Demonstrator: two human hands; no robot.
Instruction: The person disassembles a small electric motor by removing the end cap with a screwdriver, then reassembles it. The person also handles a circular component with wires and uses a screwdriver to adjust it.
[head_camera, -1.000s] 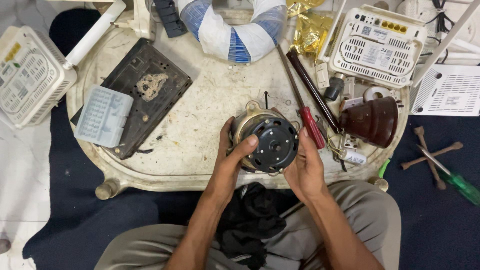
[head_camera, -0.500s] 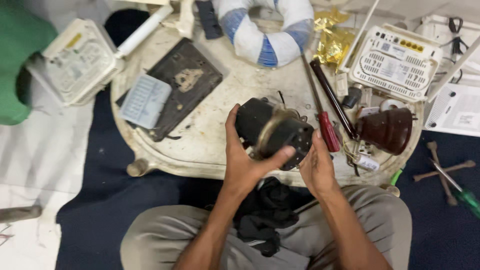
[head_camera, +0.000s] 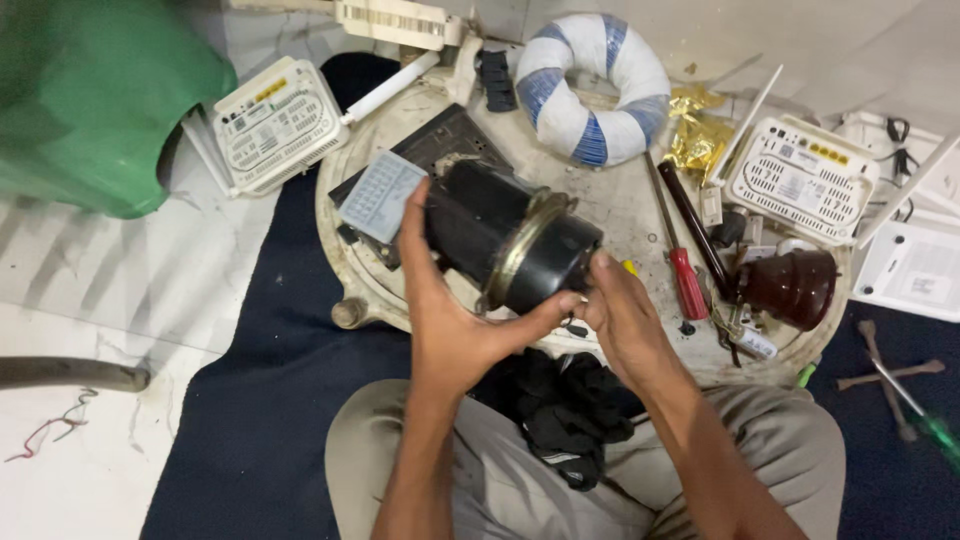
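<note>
Left hand (head_camera: 450, 320) and right hand (head_camera: 625, 325) grip a black motor (head_camera: 510, 240) tilted above the cluttered tabletop (head_camera: 620, 205); a slip would likely drop it onto the red screwdriver (head_camera: 685, 275).

motor (head_camera: 510, 245): underside hidden by left hand (head_camera: 450, 320) | green tub (head_camera: 90, 100): cut by top and left edges | green screwdriver (head_camera: 925, 420): blurred, tip cut by right edge | bench (head_camera: 620, 200): near rim hidden by hands

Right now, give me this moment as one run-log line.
left hand: holds black motor on its side | right hand: fingers at motor's end | below: round table | red screwdriver: lying on table
</note>
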